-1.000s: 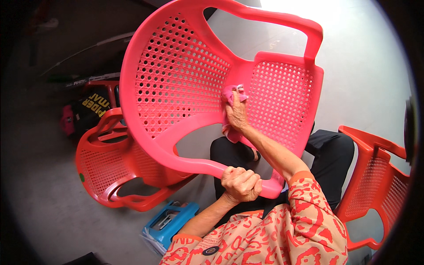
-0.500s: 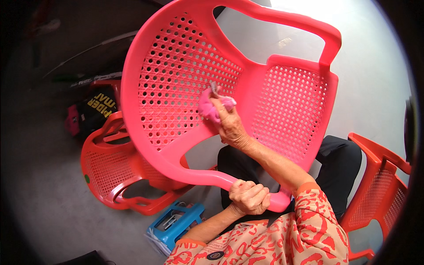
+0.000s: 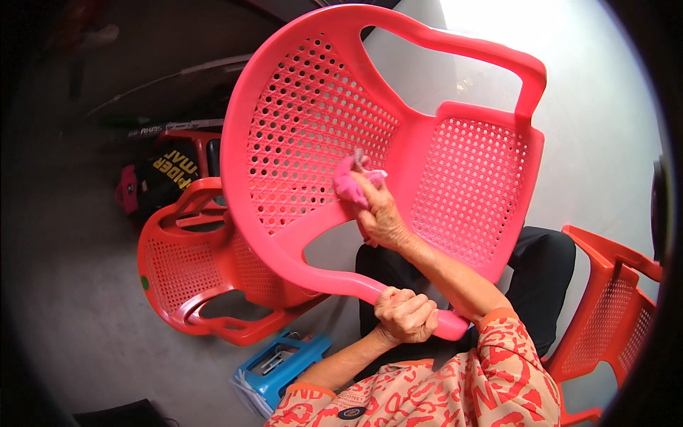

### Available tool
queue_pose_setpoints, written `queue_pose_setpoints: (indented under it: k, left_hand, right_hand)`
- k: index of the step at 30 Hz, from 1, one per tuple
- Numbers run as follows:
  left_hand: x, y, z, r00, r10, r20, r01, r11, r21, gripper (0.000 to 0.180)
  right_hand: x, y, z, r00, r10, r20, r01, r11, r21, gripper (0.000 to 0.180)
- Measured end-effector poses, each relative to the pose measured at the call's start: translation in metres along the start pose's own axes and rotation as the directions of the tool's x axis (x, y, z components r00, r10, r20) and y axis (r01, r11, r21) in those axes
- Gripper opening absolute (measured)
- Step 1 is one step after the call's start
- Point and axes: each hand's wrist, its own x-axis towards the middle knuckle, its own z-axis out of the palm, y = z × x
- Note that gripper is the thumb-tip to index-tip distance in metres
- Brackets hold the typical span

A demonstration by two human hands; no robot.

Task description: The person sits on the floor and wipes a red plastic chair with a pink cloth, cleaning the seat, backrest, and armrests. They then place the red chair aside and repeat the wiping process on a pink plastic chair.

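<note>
A pinkish-red plastic armchair [image 3: 409, 128] with a perforated back and seat is tipped on its side in front of me, over my lap. My left hand [image 3: 405, 314] is wrapped round its nearer armrest. With my right hand [image 3: 382, 217] I hold a bunched pink cloth [image 3: 348, 183] against the lower part of the backrest, close to where it meets the seat. The cloth's underside is hidden against the chair, and its loose end hangs below my fingers.
At the left lies a red plastic chair [image 3: 185, 267], with a black bag [image 3: 160, 178] beyond it. A blue plastic basket [image 3: 281, 363] holding small things stands near my left forearm. Another red chair [image 3: 597, 313] is at the right. Grey floor [image 3: 78, 306] surrounds them.
The armchair has shifted slightly to the right in view. My right hand and the cloth have moved a little right and down; the left hand keeps its grip on the armrest.
</note>
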Motion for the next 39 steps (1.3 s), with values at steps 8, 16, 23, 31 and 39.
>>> queue_pose_setpoints:
  k: [8, 16, 23, 31, 39]
  left_hand:
    - [-0.003, 0.000, -0.003, 0.999, -0.013, 0.043, 0.013, 1.000, 0.002, 0.010]
    - [-0.001, 0.002, -0.002, 1.000, -0.021, 0.001, 0.021, 0.999, -0.028, 0.010]
    - [0.001, 0.003, -0.002, 1.000, -0.002, -0.023, 0.001, 1.000, -0.022, 0.010]
    - [0.000, 0.001, -0.002, 1.000, 0.019, -0.013, -0.018, 0.999, 0.029, 0.011]
    - [-0.002, 0.000, 0.002, 0.997, 0.031, -0.076, -0.029, 0.999, 0.022, 0.015]
  right_hand:
    - [0.001, -0.044, 0.009, 0.947, -0.279, 0.159, 0.298, 0.947, -0.118, 0.059]
    - [0.002, 0.002, -0.003, 0.998, -0.044, 0.054, 0.046, 0.999, -0.027, 0.059]
    - [-0.007, 0.048, -0.010, 0.999, 0.036, -0.029, -0.038, 0.995, -0.097, 0.053]
    - [-0.007, -0.004, 0.002, 0.998, 0.066, 0.020, -0.067, 0.997, 0.040, 0.053]
    - [0.003, -0.077, 0.011, 0.893, -0.362, 0.269, 0.415, 0.893, -0.176, 0.055]
